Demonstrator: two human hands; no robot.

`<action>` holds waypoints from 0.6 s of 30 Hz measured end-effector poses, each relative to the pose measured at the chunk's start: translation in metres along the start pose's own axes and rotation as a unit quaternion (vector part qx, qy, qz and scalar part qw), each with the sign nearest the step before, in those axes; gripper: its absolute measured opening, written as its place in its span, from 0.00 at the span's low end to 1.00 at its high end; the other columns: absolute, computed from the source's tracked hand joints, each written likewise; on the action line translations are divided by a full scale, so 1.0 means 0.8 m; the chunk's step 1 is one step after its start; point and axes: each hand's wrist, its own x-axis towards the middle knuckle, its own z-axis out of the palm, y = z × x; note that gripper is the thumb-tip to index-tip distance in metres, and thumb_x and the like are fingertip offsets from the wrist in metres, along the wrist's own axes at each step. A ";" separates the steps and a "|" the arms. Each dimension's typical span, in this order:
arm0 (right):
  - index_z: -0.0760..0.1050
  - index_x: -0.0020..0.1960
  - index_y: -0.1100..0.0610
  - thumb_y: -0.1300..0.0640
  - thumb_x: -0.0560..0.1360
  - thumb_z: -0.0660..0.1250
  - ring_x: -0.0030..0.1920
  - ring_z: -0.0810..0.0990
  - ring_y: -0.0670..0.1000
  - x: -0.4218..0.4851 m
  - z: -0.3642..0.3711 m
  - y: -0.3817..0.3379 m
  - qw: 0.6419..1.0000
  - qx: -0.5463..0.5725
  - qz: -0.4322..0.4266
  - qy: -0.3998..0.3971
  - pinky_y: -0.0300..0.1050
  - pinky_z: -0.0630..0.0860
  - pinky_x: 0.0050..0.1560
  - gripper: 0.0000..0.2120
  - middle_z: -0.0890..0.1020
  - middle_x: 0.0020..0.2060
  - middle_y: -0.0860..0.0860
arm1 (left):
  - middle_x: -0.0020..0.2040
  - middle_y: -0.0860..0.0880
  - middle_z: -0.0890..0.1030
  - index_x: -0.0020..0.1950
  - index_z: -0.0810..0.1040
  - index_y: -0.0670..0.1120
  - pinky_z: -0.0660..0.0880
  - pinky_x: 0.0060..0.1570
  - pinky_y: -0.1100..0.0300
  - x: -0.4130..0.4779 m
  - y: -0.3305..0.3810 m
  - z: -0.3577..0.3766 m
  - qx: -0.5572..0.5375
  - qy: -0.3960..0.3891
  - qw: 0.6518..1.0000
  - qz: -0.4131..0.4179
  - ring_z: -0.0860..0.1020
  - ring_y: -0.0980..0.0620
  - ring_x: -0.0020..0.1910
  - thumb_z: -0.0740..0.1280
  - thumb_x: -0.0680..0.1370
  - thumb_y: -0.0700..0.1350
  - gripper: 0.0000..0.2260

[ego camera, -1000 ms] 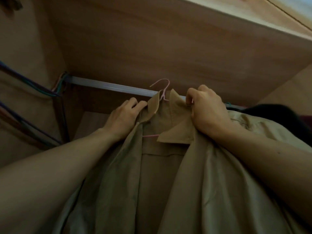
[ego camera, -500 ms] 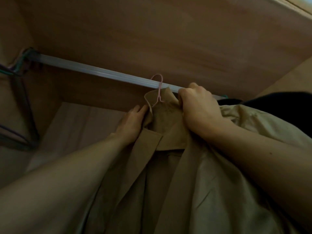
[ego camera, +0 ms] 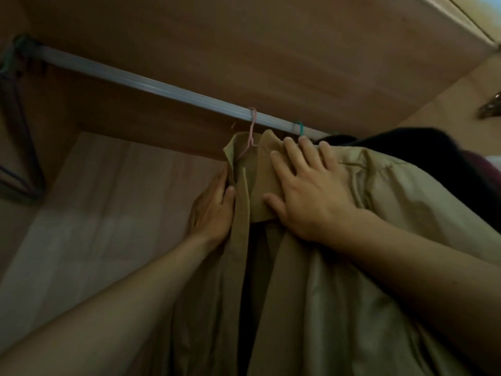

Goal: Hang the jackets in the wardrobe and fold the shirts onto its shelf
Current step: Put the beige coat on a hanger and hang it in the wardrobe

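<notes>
With the tan jacket (ego camera: 406,191) hung by its pink hanger (ego camera: 252,126) near the wardrobe rail's (ego camera: 151,84) right end, the lapel is pinched by the left hand (ego camera: 212,210) & the collar is pressed by the right hand's (ego camera: 311,202) flat, spread fingers (ego camera: 284,169), so shoulders are best evened w/o unhooking.

You are looking up into a home clothes wardrobe (ego camera: 113,213). Brown wood-grain panels (ego camera: 189,36) are closing it in above and behind, and a pale silver metal rail (ego camera: 162,87) is running across under the top board. A thin pink wire hanger (ego camera: 251,131) is hooking over that rail and carrying a tan cloth jacket (ego camera: 379,199), with a teal hanger hook (ego camera: 299,127) and a black garment (ego camera: 420,142) hanging just beside it. Dark empty wire hangers (ego camera: 25,137) are dangling at the rail's left end.
</notes>
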 end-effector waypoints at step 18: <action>0.42 0.79 0.47 0.33 0.78 0.44 0.76 0.31 0.60 -0.073 -0.011 -0.014 0.992 0.013 -0.008 -0.124 0.62 0.32 0.74 0.34 0.36 0.78 0.56 | 0.80 0.54 0.55 0.81 0.50 0.55 0.51 0.78 0.52 -0.113 0.043 0.051 -0.120 -0.095 0.978 -0.144 0.54 0.57 0.78 0.48 0.76 0.67 0.35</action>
